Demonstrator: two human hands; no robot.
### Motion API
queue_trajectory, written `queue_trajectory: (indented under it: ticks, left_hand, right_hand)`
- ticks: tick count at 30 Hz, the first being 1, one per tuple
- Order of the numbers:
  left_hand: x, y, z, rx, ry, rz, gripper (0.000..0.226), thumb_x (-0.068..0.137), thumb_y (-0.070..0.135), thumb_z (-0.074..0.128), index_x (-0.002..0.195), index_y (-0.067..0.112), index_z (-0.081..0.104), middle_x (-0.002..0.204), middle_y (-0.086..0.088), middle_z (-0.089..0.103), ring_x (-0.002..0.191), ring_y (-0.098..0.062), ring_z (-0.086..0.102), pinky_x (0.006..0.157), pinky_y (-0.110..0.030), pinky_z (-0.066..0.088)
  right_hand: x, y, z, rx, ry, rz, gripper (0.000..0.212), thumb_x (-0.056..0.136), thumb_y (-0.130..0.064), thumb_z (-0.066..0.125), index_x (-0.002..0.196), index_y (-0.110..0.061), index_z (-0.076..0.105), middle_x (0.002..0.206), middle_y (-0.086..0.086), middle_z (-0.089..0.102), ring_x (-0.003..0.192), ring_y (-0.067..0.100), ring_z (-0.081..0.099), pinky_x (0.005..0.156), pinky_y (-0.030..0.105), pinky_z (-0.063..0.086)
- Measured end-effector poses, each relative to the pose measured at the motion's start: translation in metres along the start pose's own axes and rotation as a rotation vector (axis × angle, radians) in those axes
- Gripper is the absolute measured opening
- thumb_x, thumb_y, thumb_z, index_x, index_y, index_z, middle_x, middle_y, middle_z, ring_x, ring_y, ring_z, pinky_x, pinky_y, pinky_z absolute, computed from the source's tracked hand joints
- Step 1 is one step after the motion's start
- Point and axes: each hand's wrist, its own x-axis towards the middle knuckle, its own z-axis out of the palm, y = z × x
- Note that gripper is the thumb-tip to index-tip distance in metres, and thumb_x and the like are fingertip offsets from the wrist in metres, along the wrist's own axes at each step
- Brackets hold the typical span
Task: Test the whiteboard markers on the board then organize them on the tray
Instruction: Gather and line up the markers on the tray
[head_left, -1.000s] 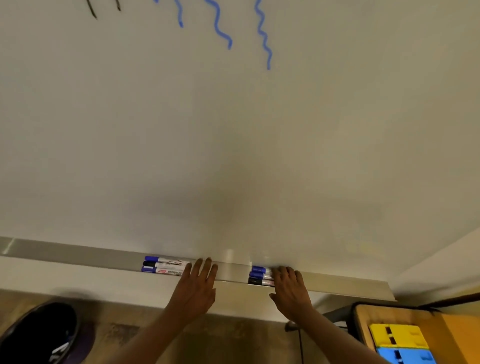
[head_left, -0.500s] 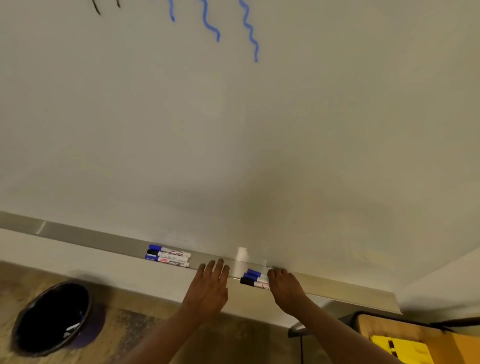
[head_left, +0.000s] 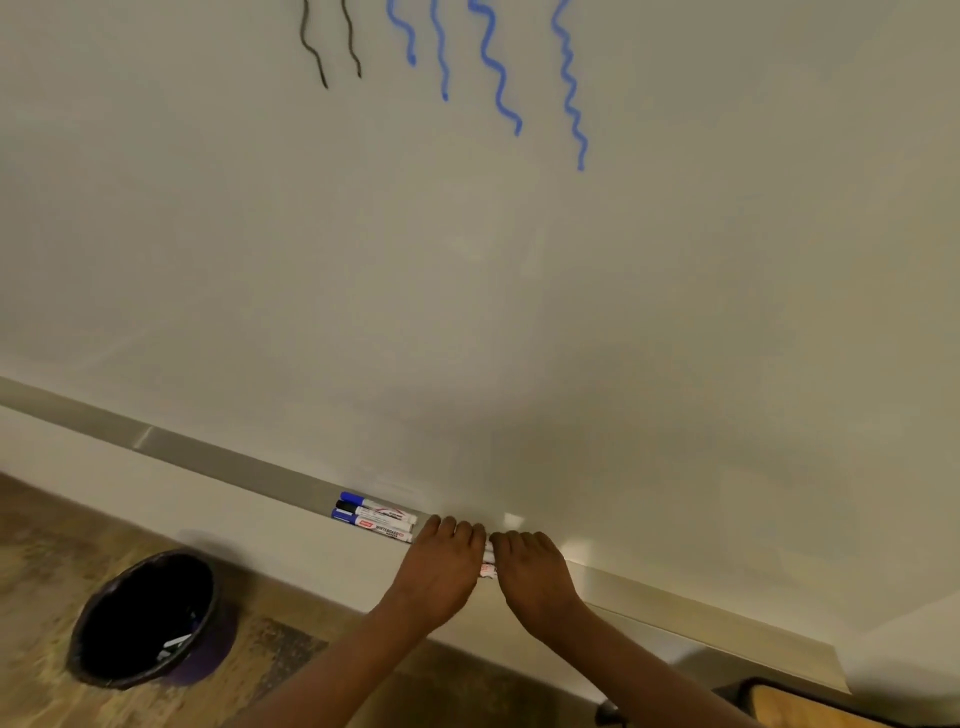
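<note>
A metal tray (head_left: 218, 457) runs along the bottom of the whiteboard (head_left: 519, 286). Three capped markers (head_left: 375, 517), two blue and one black, lie side by side on it. Just to their right my left hand (head_left: 441, 566) and my right hand (head_left: 532, 569) lie close together over a second group of markers (head_left: 488, 564). Only a sliver of white barrels shows between the hands. Fingers of both hands lie fairly straight on top of those markers. Black and blue squiggles (head_left: 498, 67) mark the top of the board.
A black waste bin (head_left: 145, 618) stands on the wooden floor at the lower left, with some items inside. A dark-framed piece of furniture with a tan top (head_left: 800, 701) shows at the lower right corner. The tray continues to the right of my hands.
My hands have closed in on each other over the right marker group, which is now almost hidden. The view has tilted up and shifted, showing more squiggles.
</note>
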Motion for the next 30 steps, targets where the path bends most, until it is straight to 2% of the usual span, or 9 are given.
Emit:
queue_trajectory:
  ticks: [3, 8, 14, 20, 23, 26, 30]
  left_hand:
    - [-0.003, -0.016, -0.015, 0.037, 0.066, -0.008, 0.045, 0.051, 0.027, 0.089, 0.089, 0.012, 0.072, 0.072, -0.005, 0.067, 0.061, -0.019, 0.063, 0.063, -0.033, 0.056]
    - [-0.015, -0.047, -0.035, 0.073, 0.146, -0.032, 0.062, 0.043, 0.033, 0.095, 0.095, 0.007, 0.073, 0.074, -0.009, 0.069, 0.059, -0.02, 0.065, 0.053, -0.032, 0.055]
    - [-0.023, -0.086, -0.05, 0.104, 0.224, 0.046, 0.051, 0.047, 0.023, 0.092, 0.091, 0.007, 0.072, 0.07, -0.006, 0.065, 0.054, -0.017, 0.06, 0.046, -0.027, 0.048]
    - [-0.027, -0.115, -0.044, 0.105, 0.252, 0.151, 0.04, 0.054, 0.022, 0.087, 0.088, 0.009, 0.072, 0.065, -0.004, 0.063, 0.05, -0.015, 0.056, 0.041, -0.024, 0.045]
    - [-0.027, -0.131, -0.037, 0.1, 0.244, 0.191, 0.039, 0.055, 0.022, 0.087, 0.088, 0.009, 0.071, 0.065, -0.003, 0.063, 0.049, -0.015, 0.055, 0.041, -0.023, 0.045]
    - [-0.03, -0.141, -0.033, 0.099, 0.26, 0.249, 0.039, 0.057, 0.021, 0.086, 0.091, 0.009, 0.07, 0.069, -0.004, 0.064, 0.05, -0.015, 0.056, 0.042, -0.023, 0.044]
    - [-0.037, -0.149, -0.026, 0.122, 0.315, 0.308, 0.048, 0.059, 0.027, 0.088, 0.098, 0.005, 0.07, 0.088, -0.014, 0.07, 0.062, -0.02, 0.065, 0.047, -0.026, 0.053]
  right_hand:
    - [0.014, -0.011, -0.008, 0.012, 0.087, -0.027, 0.026, 0.059, -0.016, 0.081, 0.08, -0.012, 0.068, 0.063, -0.001, 0.059, 0.051, 0.016, 0.052, 0.053, 0.025, 0.045]
    - [0.032, -0.031, -0.021, 0.073, 0.137, -0.072, 0.038, 0.061, -0.018, 0.074, 0.096, -0.009, 0.065, 0.078, 0.002, 0.062, 0.064, 0.017, 0.055, 0.063, 0.028, 0.047]
    - [0.053, -0.051, -0.03, 0.121, 0.125, -0.108, 0.039, 0.074, -0.028, 0.06, 0.108, -0.008, 0.059, 0.088, 0.004, 0.06, 0.073, 0.018, 0.052, 0.066, 0.03, 0.045]
    - [0.065, -0.06, -0.033, 0.186, 0.096, -0.077, 0.054, 0.065, -0.024, 0.069, 0.115, -0.009, 0.054, 0.096, 0.003, 0.061, 0.083, 0.016, 0.051, 0.072, 0.029, 0.048]
    - [0.068, -0.064, -0.029, 0.21, 0.093, -0.079, 0.049, 0.069, -0.018, 0.071, 0.115, -0.01, 0.056, 0.099, 0.003, 0.062, 0.084, 0.015, 0.051, 0.074, 0.026, 0.045]
    - [0.066, -0.07, -0.024, 0.225, 0.11, -0.067, 0.044, 0.075, -0.013, 0.069, 0.116, -0.012, 0.055, 0.099, 0.002, 0.061, 0.084, 0.014, 0.051, 0.072, 0.025, 0.045]
    - [0.064, -0.08, -0.02, 0.25, 0.157, -0.058, 0.049, 0.075, -0.006, 0.071, 0.119, -0.012, 0.05, 0.099, 0.004, 0.062, 0.082, 0.016, 0.055, 0.067, 0.026, 0.051]
